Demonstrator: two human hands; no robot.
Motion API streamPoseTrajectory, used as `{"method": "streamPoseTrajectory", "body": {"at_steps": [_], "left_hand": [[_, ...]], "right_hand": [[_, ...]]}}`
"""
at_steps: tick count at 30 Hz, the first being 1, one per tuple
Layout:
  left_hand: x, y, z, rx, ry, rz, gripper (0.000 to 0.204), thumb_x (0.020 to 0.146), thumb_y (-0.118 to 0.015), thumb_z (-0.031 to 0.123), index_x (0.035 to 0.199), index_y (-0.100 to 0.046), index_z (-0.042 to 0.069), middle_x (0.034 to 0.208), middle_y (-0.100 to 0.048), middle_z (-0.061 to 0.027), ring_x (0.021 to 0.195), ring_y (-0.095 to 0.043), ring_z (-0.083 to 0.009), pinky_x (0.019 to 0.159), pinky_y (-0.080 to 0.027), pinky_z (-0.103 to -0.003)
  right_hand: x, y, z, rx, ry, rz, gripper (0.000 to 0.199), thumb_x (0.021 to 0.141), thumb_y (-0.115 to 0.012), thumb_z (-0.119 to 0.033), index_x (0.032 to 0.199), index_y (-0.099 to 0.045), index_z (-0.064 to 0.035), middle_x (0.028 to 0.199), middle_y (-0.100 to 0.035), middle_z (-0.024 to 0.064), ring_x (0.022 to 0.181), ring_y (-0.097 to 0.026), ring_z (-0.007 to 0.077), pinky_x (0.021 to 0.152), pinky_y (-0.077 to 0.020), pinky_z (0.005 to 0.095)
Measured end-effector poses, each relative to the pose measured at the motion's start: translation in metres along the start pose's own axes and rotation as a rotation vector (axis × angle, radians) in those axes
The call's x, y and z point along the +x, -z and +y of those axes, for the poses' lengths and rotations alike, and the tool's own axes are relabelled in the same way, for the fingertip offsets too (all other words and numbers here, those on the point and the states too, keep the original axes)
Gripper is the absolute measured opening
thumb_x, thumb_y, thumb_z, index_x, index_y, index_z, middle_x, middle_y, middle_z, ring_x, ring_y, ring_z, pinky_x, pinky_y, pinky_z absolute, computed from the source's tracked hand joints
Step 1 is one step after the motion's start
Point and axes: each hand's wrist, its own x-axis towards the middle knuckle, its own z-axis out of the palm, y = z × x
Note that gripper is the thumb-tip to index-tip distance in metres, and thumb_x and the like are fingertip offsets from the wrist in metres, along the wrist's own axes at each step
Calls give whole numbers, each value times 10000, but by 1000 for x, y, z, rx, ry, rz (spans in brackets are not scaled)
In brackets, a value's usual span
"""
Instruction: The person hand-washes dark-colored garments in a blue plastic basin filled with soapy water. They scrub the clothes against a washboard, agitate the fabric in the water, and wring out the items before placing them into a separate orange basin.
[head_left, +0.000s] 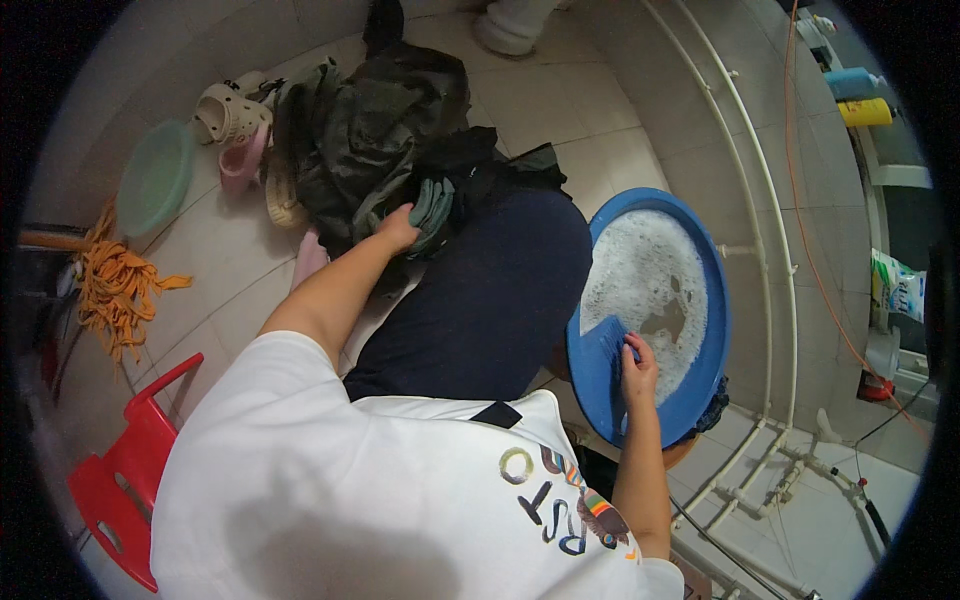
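On the right, a round blue basin (722,290) holds water covered in white suds (640,255). A blue washboard (600,350) leans inside its near left part, partly under the suds. My right hand (640,372) is closed at the washboard's right edge, fingertips on it. Over to the left, my left hand (400,228) grips a bunched grey-green cloth (433,208) beside my dark-trousered knee. That cloth lies against a heap of dark clothes (380,130) on the tiles; its lower folds are hidden by my hand and leg.
Pale clogs (230,115) and pink footwear (243,160) lie left of the heap, near a pale green basin (156,178). An orange string mop (115,280) and a red chair (130,470) stand farther left. White pipes (755,230) run along the right wall, past bottles on a shelf.
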Motion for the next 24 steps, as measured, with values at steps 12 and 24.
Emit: {"method": "streamPoseTrajectory", "body": {"at_steps": [12, 24], "left_hand": [[-46, 226, 108, -1798, -191, 660, 196, 691, -544, 169, 822, -534, 24, 906, -539, -82, 854, -500, -238, 800, -410, -395], [-70, 296, 90, -1196, 226, 1163, 666, 833, -488, 363, 1302, -237, -39, 1347, -267, -196, 1187, -347, -295, 974, -299, -382]], "right_hand": [[6, 1, -6, -44, 22, 4, 224, 817, -534, -131, 1000, -580, -11, 1127, -530, 146, 1065, -488, 256, 913, -363, 322], [-5, -1, 8, 30, -10, 45, 218, 822, -531, -102, 1010, -581, -3, 1127, -535, 135, 1047, -497, 225, 903, -370, 306]]}}
